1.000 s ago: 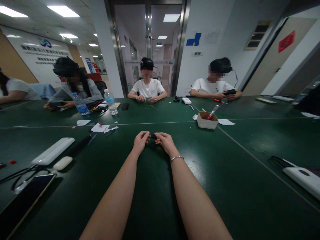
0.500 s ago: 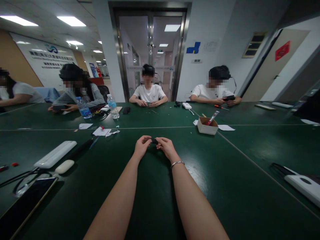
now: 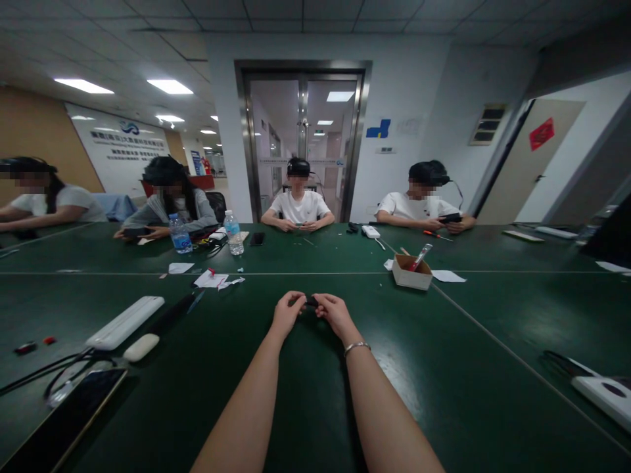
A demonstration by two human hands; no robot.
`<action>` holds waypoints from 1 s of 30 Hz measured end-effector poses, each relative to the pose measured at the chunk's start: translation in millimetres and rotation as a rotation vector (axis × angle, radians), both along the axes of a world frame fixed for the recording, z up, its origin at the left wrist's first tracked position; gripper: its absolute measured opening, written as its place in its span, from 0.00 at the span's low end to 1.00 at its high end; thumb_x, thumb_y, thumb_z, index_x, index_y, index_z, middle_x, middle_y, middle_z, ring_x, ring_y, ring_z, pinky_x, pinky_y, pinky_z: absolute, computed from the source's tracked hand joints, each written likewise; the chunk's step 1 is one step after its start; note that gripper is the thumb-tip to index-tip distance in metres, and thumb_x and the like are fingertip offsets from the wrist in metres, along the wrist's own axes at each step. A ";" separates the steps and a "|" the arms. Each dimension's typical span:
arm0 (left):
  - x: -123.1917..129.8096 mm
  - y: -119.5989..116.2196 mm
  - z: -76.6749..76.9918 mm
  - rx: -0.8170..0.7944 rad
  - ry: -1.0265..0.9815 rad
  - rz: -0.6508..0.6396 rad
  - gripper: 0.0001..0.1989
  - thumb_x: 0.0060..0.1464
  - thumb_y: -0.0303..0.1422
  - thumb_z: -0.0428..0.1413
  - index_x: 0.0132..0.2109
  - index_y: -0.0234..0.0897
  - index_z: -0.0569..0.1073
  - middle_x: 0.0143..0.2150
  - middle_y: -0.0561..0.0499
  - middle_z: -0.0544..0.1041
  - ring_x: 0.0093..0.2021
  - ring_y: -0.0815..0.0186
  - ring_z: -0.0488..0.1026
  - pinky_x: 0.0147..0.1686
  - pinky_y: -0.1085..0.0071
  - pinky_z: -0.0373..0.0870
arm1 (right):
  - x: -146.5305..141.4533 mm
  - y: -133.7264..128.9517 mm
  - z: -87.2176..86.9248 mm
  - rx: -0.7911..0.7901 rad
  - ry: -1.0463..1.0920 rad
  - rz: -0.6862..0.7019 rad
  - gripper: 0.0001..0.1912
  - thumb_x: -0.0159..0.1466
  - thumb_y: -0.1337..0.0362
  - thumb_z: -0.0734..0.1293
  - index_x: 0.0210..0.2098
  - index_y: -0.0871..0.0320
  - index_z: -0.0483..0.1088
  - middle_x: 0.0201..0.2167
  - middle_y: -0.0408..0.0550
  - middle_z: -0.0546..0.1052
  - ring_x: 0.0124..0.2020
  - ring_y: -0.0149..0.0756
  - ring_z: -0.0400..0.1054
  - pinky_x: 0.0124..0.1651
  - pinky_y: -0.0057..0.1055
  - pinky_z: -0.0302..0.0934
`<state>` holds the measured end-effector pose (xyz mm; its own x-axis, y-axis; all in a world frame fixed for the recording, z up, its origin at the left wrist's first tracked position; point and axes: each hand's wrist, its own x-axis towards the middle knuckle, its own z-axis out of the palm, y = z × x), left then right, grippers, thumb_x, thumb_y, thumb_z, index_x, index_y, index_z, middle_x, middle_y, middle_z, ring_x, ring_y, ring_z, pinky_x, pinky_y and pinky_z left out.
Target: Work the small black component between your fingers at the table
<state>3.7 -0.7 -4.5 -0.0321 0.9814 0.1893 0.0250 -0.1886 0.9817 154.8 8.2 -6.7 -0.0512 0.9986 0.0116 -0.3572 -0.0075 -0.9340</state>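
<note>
Between my two hands is a small dark object [image 3: 311,301], too small for me to tell its kind. My left hand [image 3: 289,311] pinches its left end with thumb and fingertips. The right end is gripped by my right hand [image 3: 335,313], which has a silver bangle [image 3: 357,347] at the wrist. Much of the object is hidden behind my fingers. Both hands are over the green table [image 3: 315,407], at arm's length in the middle of the view.
At left lie a phone [image 3: 69,420], a white power bank [image 3: 127,322], a white oval case [image 3: 141,348] and cables. Paper scraps [image 3: 211,280] and bottles [image 3: 180,235] are farther off. A cardboard box [image 3: 412,278] stands ahead right. Several people sit across the table.
The view has tilted up and turned slightly left, so everything appears lower and a little to the right. Both hands still hold the small dark object.
</note>
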 end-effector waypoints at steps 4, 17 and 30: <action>0.4 -1.2 1.0 0.006 0.004 0.001 0.13 0.47 0.39 0.59 0.37 0.34 0.74 0.32 0.49 0.75 0.30 0.68 0.73 0.27 0.74 0.66 | 0.1 1.2 -1.9 0.008 0.000 -0.001 0.18 0.45 0.58 0.76 0.31 0.62 0.74 0.20 0.44 0.74 0.19 0.27 0.66 0.21 0.23 0.60; -4.1 2.6 -3.5 0.093 0.020 0.024 0.11 0.47 0.35 0.60 0.38 0.35 0.76 0.39 0.46 0.77 0.41 0.63 0.74 0.46 0.63 0.69 | 1.6 -2.0 0.2 -0.001 0.022 0.065 0.21 0.43 0.66 0.77 0.35 0.63 0.73 0.24 0.46 0.76 0.24 0.29 0.71 0.28 0.24 0.66; -3.7 6.9 -10.2 0.169 0.022 -0.061 0.12 0.44 0.24 0.56 0.39 0.34 0.74 0.39 0.47 0.77 0.41 0.64 0.74 0.48 0.64 0.68 | 1.6 0.6 -1.8 0.007 -0.038 0.071 0.17 0.49 0.63 0.74 0.37 0.62 0.74 0.21 0.45 0.75 0.22 0.27 0.68 0.25 0.24 0.64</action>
